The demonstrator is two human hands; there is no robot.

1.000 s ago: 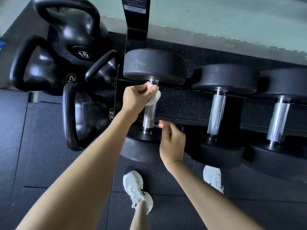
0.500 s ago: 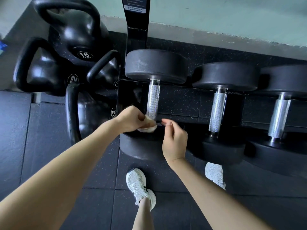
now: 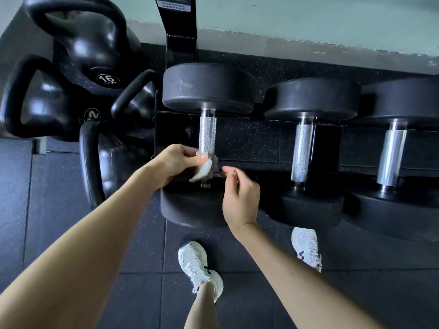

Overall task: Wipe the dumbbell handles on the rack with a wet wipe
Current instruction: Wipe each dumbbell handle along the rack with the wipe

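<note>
- Shoes (image 3: 195, 264) stood on the floor (image 3: 71, 210), directly under the near heads of the dumbbells. Risk: any roll or tug that unseated one would drop it toward the feet.
- Right hand (image 3: 240, 198) hung just right of the wipe, fingers curled, thumb and forefinger tips close together by the rack's front rail. I couldn't tell if it pinched anything. It wasn't steadying the dumbbell.
- Left hand (image 3: 175, 162) pinched the wet wipe (image 3: 202, 170) between thumb and fingers, pressed to the near end of the leftmost dumbbell handle (image 3: 207, 134), right by the collar.
- Risk: the wipe looked bunched and covered only one side of the bar, so the underside probably got missed unless it was wrapped around.
- Risk: the coarse knurling could snag or shred a wet wipe. With such a light pinch, it could slip and fall through the rack.
- Risk: fingers sat in the gap between collar, rail and near head, which is a pinch point if the bar shifted.
- Handle orientation: the long axis ran away from the person, near head toward the feet and far head toward the wall. It lay flat across the rack (image 3: 249, 143), so strokes should run near-far along the axis.
- Middle handle (image 3: 303, 151) and right handle (image 3: 390, 155) lay parallel on the same axis, well apart from both hands. Nothing showed whether they'd been wiped.
- Kettlebells (image 3: 95, 43) sat far left beside the rack upright, out of the work zone.
</note>
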